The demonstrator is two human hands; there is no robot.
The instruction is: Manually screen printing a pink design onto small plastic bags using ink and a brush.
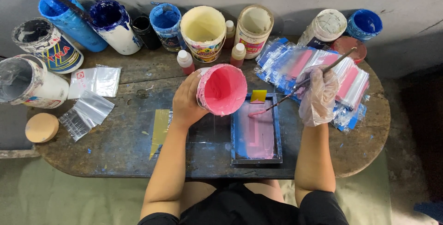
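Pink paint tub [222, 89], tilted at 12 o'clock over blue screen frame [256, 133], left hand [187, 103] clamped round its wall; probably heavy, slippery; gloved right hand [317, 97] pinching stirring stick [302, 83].

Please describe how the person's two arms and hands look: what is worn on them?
The left hand is bare, with no glove. The right hand wears a thin, clear, crinkled plastic glove. Both forearms are bare; short black sleeves show near the shoulders.

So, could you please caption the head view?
Left hand tilts pink paint tub over blue-framed screen; gloved right hand holds stick.
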